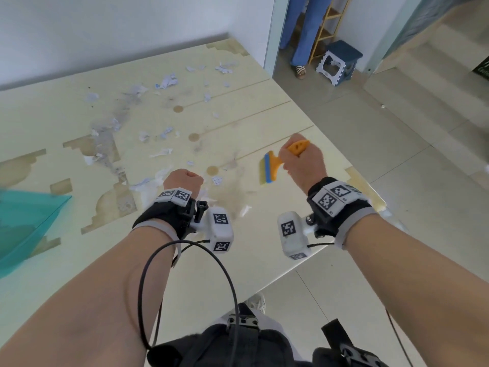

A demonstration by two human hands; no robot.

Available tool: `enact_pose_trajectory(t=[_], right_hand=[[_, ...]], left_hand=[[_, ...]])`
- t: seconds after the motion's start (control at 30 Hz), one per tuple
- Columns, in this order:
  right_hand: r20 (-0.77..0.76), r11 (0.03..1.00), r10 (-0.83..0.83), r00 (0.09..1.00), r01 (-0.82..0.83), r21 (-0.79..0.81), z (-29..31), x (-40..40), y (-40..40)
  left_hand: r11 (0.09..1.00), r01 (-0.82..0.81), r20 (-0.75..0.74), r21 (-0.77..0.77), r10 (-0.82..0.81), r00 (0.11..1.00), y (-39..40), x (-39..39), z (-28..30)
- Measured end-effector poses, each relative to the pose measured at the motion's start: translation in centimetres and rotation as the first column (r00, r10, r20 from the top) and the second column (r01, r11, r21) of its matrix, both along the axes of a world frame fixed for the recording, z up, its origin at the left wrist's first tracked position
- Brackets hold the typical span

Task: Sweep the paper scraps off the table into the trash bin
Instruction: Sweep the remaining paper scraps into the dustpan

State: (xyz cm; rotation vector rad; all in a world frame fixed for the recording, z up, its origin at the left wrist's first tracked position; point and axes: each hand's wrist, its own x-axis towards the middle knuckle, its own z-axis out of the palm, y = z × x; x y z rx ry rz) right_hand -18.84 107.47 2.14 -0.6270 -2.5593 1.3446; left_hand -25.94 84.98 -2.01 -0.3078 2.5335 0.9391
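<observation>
Scraps of paper (165, 82) lie strewn over the far and middle parts of the cream table (66, 260), thickest along a grey smudged streak that runs from the far centre toward my left wrist, with a few more pieces just beside my left hand (182, 179). One small gridded scrap (217, 180) sits between my two hands, and another white bit (245, 210) lies close to the near edge. The tabletop veneer is chipped away in stepped brown patches on the left side and at the far corner.

My left hand is closed in a loose fist over the table, and I cannot tell whether it has anything in it. My right hand (303, 161) is wrapped tight round the orange handle of a small brush (272, 165), whose blue-and-yellow head points down toward the table near the right edge; I cannot tell if it touches the surface.

At the left border, a translucent teal plastic thing (29, 223) overlaps the table, too blurred for me to name or see into.

Beyond the table's far right corner, a blue and white folding stool (340, 62) stands on the tiled floor beside a yellow shelf frame (326, 27), and someone's legs in blue trousers (304, 30) stand there.
</observation>
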Motion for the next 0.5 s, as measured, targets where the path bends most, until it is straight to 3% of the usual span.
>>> enact_pose_trajectory(t=[0.13, 0.27, 0.37, 0.5], right_hand=[[0.066, 0.902, -0.18, 0.981, 0.138, 0.408, 0.2, 1.1, 5.2], [0.236, 0.774, -0.241, 0.941, 0.04, 0.632, -1.1, 3.5, 8.8], [0.428, 0.744, -0.216, 0.878, -0.135, 0.654, -2.2, 4.5, 9.0], [0.466, 0.819, -0.014, 0.885, -0.257, 0.513, -3.0, 3.7, 4.7]], left_hand=[[1.0, 0.001, 0.005, 0.005, -0.001, 1.0, 0.0, -0.3, -0.1], [1.0, 0.021, 0.015, 0.019, -0.021, 1.0, 0.5, -0.2, -0.7], [0.999, 0.037, 0.013, 0.002, -0.037, 0.999, 1.0, -0.1, -1.3], [0.998, 0.055, 0.028, -0.023, -0.054, 0.998, 1.4, 0.0, -1.6]])
